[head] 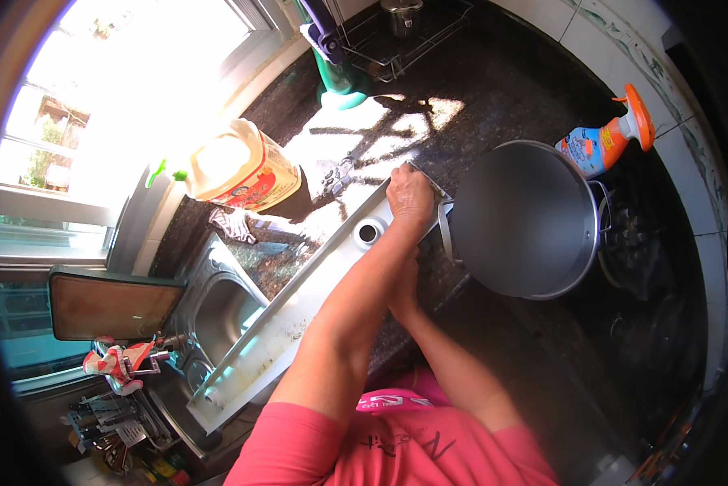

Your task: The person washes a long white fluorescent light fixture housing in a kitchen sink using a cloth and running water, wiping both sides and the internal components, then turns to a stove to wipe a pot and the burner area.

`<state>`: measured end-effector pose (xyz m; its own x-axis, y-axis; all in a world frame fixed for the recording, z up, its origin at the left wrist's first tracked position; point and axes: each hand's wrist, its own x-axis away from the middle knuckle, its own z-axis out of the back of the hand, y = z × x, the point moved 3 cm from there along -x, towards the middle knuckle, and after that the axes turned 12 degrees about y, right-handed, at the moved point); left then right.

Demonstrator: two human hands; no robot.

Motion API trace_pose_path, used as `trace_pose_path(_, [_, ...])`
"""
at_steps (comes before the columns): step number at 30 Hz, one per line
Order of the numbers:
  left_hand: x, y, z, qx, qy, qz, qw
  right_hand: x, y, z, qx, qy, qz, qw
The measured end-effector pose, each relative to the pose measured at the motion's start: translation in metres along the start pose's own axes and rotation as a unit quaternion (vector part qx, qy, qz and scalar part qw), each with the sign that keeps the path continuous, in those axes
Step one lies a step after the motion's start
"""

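Observation:
A long, shallow white tray-like panel (261,340) lies diagonally from the sink to the middle of the counter, with stains near its lower part. A round white fitting with a dark opening (367,232) stands on it, and a smaller knob (213,397) is near its lower end. My left hand (410,191) is on the panel's far end, its fingers curled over the rim. Below that forearm, my right hand (405,282) is partly hidden near the panel's edge; its fingers cannot be seen. Right of the panel sits a large round metal pot (525,219).
A large plastic jug (254,170) and a crumpled cloth (233,225) are by the window. The steel sink (218,316) is at left, beside a cutting board (112,304). An orange-topped spray bottle (607,143) stands behind the pot; a green object (340,85) is at the back.

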<state>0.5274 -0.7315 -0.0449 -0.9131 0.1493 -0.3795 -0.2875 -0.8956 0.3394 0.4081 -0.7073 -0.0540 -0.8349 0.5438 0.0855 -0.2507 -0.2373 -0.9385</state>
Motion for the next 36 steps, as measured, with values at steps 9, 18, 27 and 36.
trace_pose_path(9, [0.017, -0.015, 0.008, 0.129, -0.036, -0.251, 0.959, 0.003, -0.001, 0.002, -0.115, -0.004, -0.086, 0.990])
trace_pose_path(18, [0.006, -0.015, -0.003, -0.195, -0.052, -0.223, 0.954, 0.001, 0.004, -0.011, -0.007, 0.106, 0.067, 0.992])
trace_pose_path(27, [0.000, -0.018, 0.012, -0.083, -0.065, -0.157, 0.982, -0.005, 0.004, -0.013, -0.010, 0.051, 0.029, 0.998])
trace_pose_path(36, [0.015, -0.037, 0.023, 0.202, -0.150, -0.328, 0.910, -0.001, -0.004, 0.002, -0.098, -0.022, -0.100, 0.990])
